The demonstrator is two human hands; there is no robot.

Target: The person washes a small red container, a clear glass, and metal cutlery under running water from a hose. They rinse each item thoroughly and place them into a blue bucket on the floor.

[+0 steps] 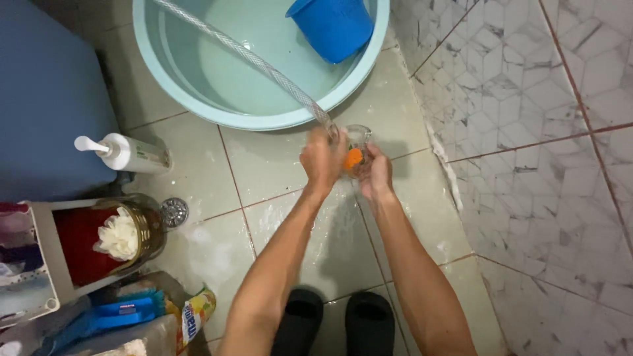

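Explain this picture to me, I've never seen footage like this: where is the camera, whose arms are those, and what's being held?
The single view comes from a camera worn on a person's head, looking straight down, so the two bare arms and the black shoes at the bottom are the wearer's own. The left hand grips the end of a clear braided plastic hose that runs up over a large pale blue round basin holding water and a small blue plastic bucket. The right hand holds a small clear glass cup with something orange against it; what that is I cannot tell. Around them on the wet tiled floor: a white pump bottle and a metal floor drain.
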